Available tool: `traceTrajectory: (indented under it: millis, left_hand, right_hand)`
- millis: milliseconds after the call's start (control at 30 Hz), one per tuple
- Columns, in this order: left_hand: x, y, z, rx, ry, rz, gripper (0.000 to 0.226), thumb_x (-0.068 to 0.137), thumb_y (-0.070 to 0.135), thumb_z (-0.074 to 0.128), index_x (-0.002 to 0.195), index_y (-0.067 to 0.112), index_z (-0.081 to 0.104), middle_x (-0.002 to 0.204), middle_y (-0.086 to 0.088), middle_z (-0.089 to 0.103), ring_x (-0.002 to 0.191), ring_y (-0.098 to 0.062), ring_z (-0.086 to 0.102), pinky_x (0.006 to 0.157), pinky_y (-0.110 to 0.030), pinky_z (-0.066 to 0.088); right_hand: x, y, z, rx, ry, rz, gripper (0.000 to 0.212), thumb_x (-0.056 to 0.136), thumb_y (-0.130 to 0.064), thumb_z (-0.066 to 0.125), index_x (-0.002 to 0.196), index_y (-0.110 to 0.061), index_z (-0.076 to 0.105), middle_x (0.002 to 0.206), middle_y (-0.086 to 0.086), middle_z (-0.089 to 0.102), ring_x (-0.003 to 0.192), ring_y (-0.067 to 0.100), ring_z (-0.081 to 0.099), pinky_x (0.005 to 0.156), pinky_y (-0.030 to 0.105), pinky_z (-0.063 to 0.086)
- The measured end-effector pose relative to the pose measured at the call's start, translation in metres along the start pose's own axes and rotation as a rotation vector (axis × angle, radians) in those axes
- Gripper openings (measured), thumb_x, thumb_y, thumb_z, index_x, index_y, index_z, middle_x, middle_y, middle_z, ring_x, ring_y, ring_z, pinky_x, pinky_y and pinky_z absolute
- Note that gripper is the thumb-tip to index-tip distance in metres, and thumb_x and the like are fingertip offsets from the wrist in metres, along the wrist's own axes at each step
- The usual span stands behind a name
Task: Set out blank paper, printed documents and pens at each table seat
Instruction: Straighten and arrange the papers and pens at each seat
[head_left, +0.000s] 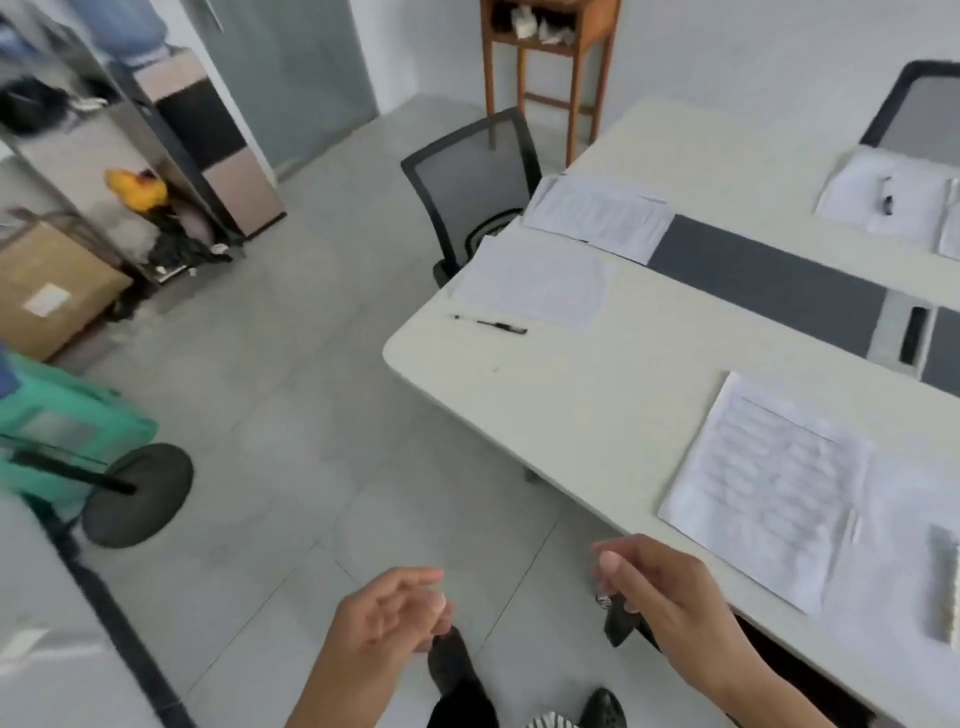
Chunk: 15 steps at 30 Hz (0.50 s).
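Observation:
A cream table holds sets of sheets. A printed document lies at the near seat, overlapping a blank sheet. At the table's end lie a second printed document, a pale sheet and a black pen. The far seat has papers with a pen on them. My left hand hovers over the floor, fingers relaxed and empty. Off the table's near edge, my right hand curls around a dark object, apparently pens.
A black mesh chair stands at the table's end and a grey chair at the far side. A wooden stand is by the wall. A cardboard box, green stool and round black base sit left.

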<state>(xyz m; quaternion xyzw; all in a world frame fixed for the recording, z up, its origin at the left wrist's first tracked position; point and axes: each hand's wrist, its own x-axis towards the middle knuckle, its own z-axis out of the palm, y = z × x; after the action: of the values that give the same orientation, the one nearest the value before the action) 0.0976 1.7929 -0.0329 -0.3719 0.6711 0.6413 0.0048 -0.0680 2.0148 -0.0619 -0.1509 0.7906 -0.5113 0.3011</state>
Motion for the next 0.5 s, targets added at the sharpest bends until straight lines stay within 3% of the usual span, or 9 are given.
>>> traceTrajectory:
  millis: [100,300,433,500]
  left_hand:
    - [0.001,-0.007,-0.045,-0.068,0.104,0.004,0.035,0.07,0.029,0.064,0.099,0.011,0.07,0.086,-0.01,0.077,0.078,-0.023,0.073,0.074,-0.037,0.057]
    - [0.016,-0.02,-0.17,-0.098,0.225,0.021,0.029,0.072,0.031,0.064,0.096,0.016,0.071,0.084,-0.005,0.077,0.076,-0.019,0.073,0.071,-0.032,0.055]
    - [0.032,-0.029,-0.248,-0.138,0.319,-0.007,0.015,0.082,0.02,0.069,0.096,0.013,0.071,0.083,-0.009,0.077,0.074,-0.021,0.072,0.07,-0.033,0.052]
    - [0.047,-0.028,-0.276,-0.148,0.327,-0.003,0.019,0.08,0.023,0.068,0.096,0.012,0.071,0.083,-0.009,0.076,0.075,-0.022,0.072,0.069,-0.034,0.053]
  right_hand:
    - [0.019,-0.03,0.039,-0.021,-0.037,-0.058,0.029,0.083,-0.062,0.059,0.088,-0.037,0.072,0.078,-0.002,0.073,0.064,0.008,0.066,0.067,0.025,0.052]
    - [0.067,-0.087,0.15,-0.016,-0.074,-0.144,0.071,0.058,-0.09,0.053,0.086,-0.029,0.074,0.083,-0.001,0.075,0.074,0.013,0.07,0.064,0.026,0.052]
    - [0.095,-0.128,0.213,-0.017,-0.153,-0.175,0.061,0.059,-0.088,0.056,0.093,-0.039,0.071,0.087,0.0,0.075,0.077,0.014,0.071,0.065,0.024,0.053]
    - [0.109,-0.146,0.235,-0.03,-0.174,-0.182,0.06,0.061,-0.087,0.056,0.096,-0.041,0.07,0.088,0.0,0.075,0.078,0.013,0.071,0.066,0.022,0.053]
